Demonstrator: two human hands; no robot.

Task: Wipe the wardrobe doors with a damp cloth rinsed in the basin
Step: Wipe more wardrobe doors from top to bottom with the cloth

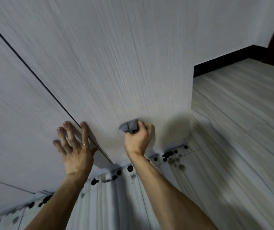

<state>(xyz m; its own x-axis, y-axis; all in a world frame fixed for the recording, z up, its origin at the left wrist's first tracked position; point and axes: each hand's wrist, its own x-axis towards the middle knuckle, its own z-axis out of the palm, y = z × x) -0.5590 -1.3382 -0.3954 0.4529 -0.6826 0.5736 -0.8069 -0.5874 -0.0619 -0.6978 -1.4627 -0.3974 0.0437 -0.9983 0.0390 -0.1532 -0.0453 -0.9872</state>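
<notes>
Two hands: left hand (pixel 74 146) spread on wardrobe doors (pixel 116 63), 9 o'clock of right hand (pixel 138 138) clutching cloth (pixel 129 126); balled cloth may streak.

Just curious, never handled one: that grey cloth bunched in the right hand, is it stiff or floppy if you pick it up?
Probably floppy: the grey cloth is crumpled into folds inside the right hand. Likely light, since one grip holds it against the wardrobe door.

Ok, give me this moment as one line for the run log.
stage: wipe, low on wardrobe door | right hand: grips grey cloth against door | left hand: flat, fingers spread across door seam | basin: not in view
</notes>
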